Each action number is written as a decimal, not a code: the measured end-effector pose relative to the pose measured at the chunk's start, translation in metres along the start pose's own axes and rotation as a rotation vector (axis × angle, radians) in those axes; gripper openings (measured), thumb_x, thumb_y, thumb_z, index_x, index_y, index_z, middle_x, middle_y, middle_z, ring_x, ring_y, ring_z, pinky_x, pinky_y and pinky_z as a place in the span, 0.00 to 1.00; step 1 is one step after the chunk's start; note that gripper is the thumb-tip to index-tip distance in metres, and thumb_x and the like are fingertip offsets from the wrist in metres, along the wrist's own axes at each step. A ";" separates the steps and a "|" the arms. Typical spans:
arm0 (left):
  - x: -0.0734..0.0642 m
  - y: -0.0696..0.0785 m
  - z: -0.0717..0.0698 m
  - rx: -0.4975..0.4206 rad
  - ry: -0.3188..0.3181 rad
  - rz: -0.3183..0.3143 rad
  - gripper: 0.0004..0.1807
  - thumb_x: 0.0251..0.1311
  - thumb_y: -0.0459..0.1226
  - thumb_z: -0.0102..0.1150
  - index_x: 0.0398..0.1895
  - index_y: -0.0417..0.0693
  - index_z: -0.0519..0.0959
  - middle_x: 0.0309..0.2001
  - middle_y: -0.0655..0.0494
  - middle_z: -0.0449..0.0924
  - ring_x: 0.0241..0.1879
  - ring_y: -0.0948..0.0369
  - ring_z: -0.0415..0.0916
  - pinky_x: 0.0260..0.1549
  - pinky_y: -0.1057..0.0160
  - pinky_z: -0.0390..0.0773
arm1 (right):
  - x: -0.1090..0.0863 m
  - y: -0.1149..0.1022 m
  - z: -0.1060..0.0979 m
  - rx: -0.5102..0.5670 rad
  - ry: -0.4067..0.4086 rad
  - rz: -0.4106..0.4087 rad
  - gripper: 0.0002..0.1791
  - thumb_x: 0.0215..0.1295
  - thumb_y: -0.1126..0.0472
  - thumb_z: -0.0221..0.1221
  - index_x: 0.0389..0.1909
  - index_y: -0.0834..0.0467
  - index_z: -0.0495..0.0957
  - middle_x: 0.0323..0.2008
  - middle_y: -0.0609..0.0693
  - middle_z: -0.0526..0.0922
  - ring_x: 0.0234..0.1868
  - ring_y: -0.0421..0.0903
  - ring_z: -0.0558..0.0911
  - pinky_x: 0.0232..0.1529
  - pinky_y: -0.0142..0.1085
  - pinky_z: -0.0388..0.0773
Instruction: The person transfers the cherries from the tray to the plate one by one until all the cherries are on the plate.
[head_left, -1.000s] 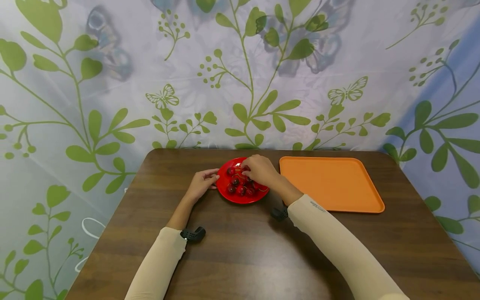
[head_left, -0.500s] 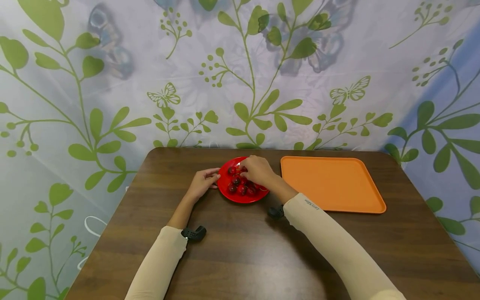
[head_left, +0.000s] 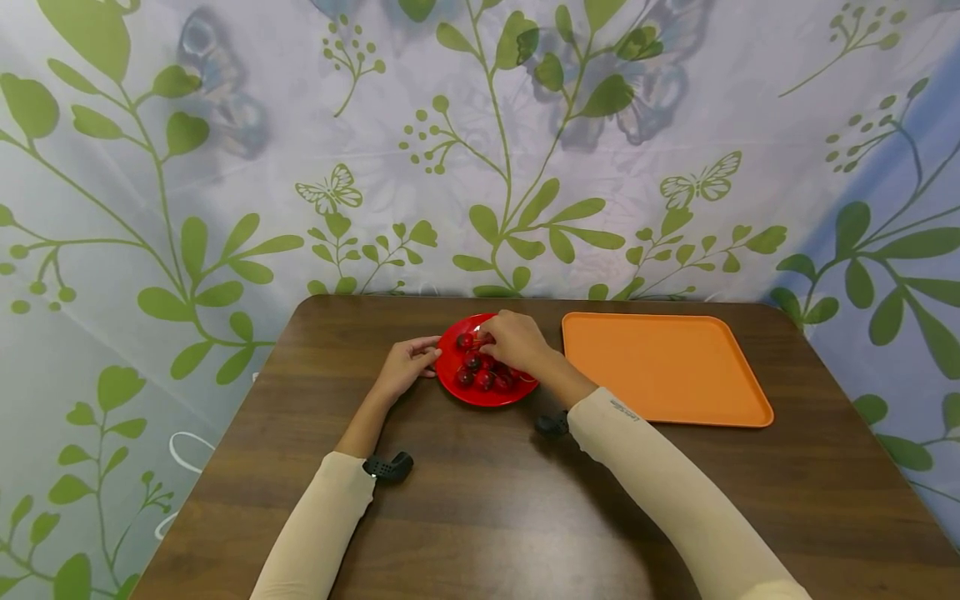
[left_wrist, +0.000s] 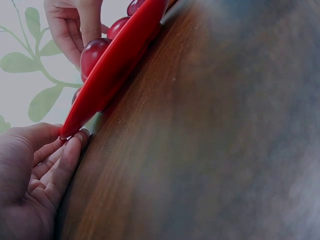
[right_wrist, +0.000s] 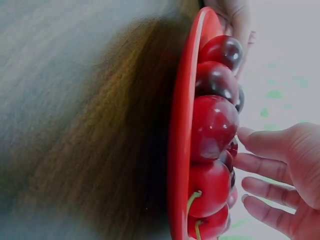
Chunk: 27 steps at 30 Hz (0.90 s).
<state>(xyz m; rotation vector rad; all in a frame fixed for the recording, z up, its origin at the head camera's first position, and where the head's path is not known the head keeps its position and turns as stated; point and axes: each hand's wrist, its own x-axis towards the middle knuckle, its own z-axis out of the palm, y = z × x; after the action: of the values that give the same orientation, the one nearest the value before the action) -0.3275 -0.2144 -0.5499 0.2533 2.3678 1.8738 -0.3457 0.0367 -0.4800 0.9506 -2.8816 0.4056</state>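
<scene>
A round red plate (head_left: 448, 375) near the back of the table carries several dark red cherries (head_left: 483, 380), some with green stems. My left hand (head_left: 402, 367) holds the plate's left rim, thumb on top and fingers beneath, as the left wrist view shows. Over the far side of the plate, my right hand (head_left: 517, 340) reaches down among the fruit. In the right wrist view its thumb and index finger (right_wrist: 265, 165) come together around a cherry (right_wrist: 233, 147), mostly hidden behind the nearer ones. The other fingers are spread a little.
An orange rectangular tray (head_left: 667, 367) lies to the right of the plate, close to the right forearm. The brown wooden table (head_left: 465, 500) ends at a leaf-patterned curtain (head_left: 420, 167) behind. Each wrist wears a black camera (head_left: 388, 467).
The right forearm has shifted slightly left, and its hand stays over the cherries. My left hand keeps its hold on the plate's rim. The plate and tray stay put.
</scene>
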 end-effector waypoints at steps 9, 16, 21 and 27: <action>0.002 -0.001 -0.005 -0.029 -0.033 -0.014 0.21 0.71 0.31 0.58 0.65 0.31 0.75 0.47 0.33 0.83 0.31 0.60 0.83 0.34 0.59 0.88 | -0.012 -0.002 -0.012 0.014 0.030 0.011 0.11 0.64 0.55 0.70 0.47 0.50 0.89 0.41 0.44 0.88 0.42 0.46 0.79 0.36 0.42 0.83; -0.001 -0.002 -0.007 -0.057 0.004 -0.036 0.22 0.72 0.34 0.60 0.66 0.35 0.76 0.45 0.41 0.85 0.31 0.63 0.82 0.34 0.63 0.88 | -0.028 0.001 -0.022 0.002 0.079 0.013 0.11 0.64 0.54 0.71 0.45 0.52 0.90 0.40 0.46 0.88 0.41 0.46 0.80 0.30 0.38 0.81; 0.000 0.000 -0.012 -0.108 -0.022 -0.058 0.23 0.73 0.33 0.57 0.67 0.31 0.73 0.47 0.34 0.84 0.33 0.57 0.83 0.39 0.52 0.88 | -0.039 0.008 -0.028 0.005 0.123 0.005 0.11 0.63 0.54 0.71 0.43 0.54 0.89 0.40 0.48 0.89 0.40 0.48 0.81 0.33 0.40 0.83; -0.007 -0.001 -0.015 -0.098 -0.033 -0.070 0.24 0.75 0.36 0.55 0.68 0.31 0.71 0.49 0.33 0.83 0.35 0.52 0.84 0.42 0.46 0.86 | -0.060 0.015 -0.040 0.004 0.133 0.040 0.12 0.67 0.51 0.68 0.43 0.54 0.89 0.40 0.49 0.89 0.44 0.49 0.83 0.38 0.44 0.84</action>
<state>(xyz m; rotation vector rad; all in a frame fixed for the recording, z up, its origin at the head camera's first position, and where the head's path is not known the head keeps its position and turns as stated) -0.3238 -0.2303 -0.5480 0.1878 2.2259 1.9315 -0.3064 0.0940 -0.4545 0.8344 -2.7844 0.4598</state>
